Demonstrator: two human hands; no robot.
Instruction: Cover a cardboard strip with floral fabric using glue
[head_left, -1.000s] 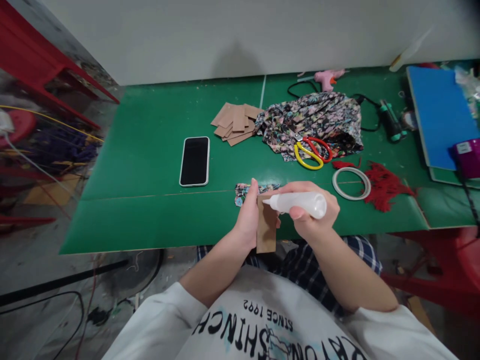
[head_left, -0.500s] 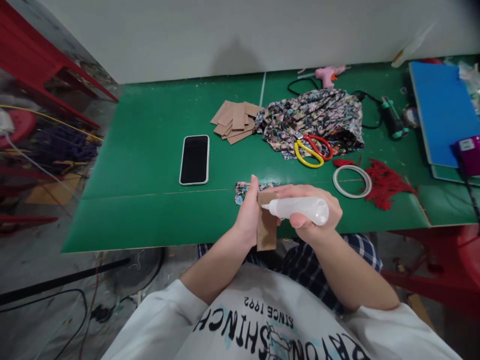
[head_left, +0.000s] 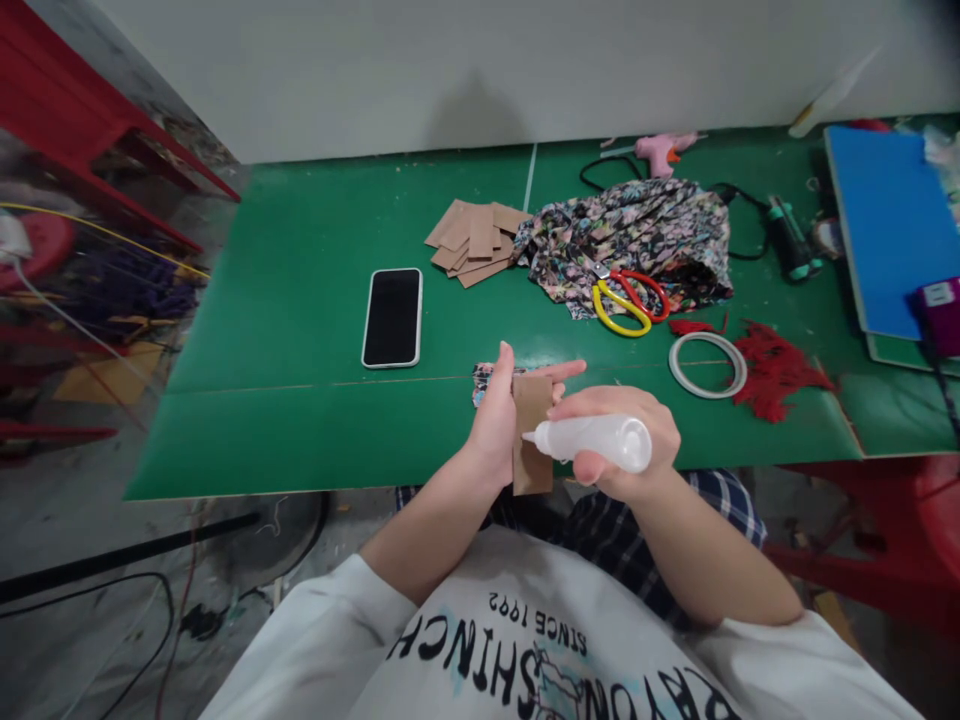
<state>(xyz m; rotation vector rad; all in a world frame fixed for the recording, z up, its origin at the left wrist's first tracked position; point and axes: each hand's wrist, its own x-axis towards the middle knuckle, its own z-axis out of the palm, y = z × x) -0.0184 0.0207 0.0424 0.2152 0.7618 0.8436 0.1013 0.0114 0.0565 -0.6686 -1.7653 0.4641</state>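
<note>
Basically, head view only: left hand (head_left: 496, 425) is wrapped around a brown card piece (head_left: 531, 432), thumb up along its left edge and fingers behind, so the flat face is turned up toward the person and steady, off the table (head_left: 300, 330) at its near edge. Right hand (head_left: 626, 440) is closed around a white squeeze bottle (head_left: 592, 440), held sideways with the nozzle pointing left. Judging by that, the card is propped as a surface for the nozzle; tip sits right at the card's right edge, about mid-height, touching or just off it, cannot tell which.

Card lies just left of the right hand, between both hands, above the lap. Just beyond the left hand, a small floral scrap (head_left: 484, 378) lies on the table, partly hidden.

Farther off: phone (head_left: 392, 317) face up to the left, a stack of card pieces (head_left: 472, 242) far centre, floral fabric (head_left: 630, 235) heaped right of them with yellow and red scissors (head_left: 626, 300) on its near side. Tape ring (head_left: 707, 364) and red tassels (head_left: 772, 365) near right, pink glue gun (head_left: 658, 150) far, blue board (head_left: 885, 220) at far right. All well apart from the hands.
</note>
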